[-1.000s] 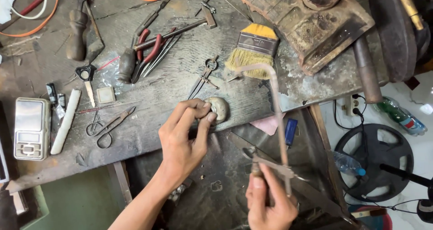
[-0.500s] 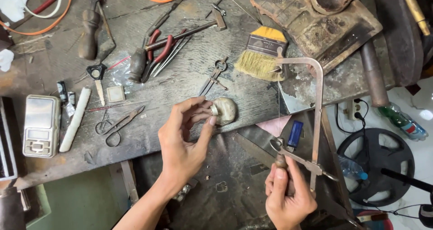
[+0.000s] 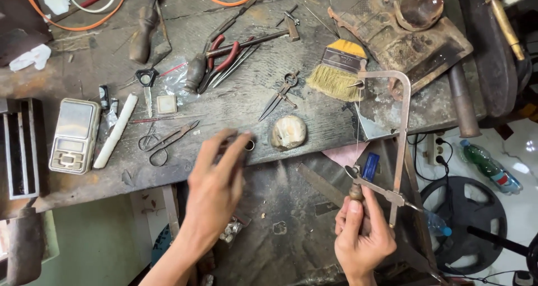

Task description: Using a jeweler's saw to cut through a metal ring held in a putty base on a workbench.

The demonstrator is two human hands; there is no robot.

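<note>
The left hand (image 3: 216,179) reaches up from the bottom edge on a bare forearm, back toward the camera, fingers extended and pinched together at their tips, slightly blurred. The right hand (image 3: 361,235) sits lower and to the right, fist closed, thumb lying upward along its grip

A small pocket scale (image 3: 73,134) was seen at the left of the workbench (image 3: 235,104), with scissors (image 3: 165,143) beside it. A yellow-handled brush (image 3: 339,70), dividers (image 3: 280,95) and red-handled pliers (image 3: 216,61) were laid further back.
</note>
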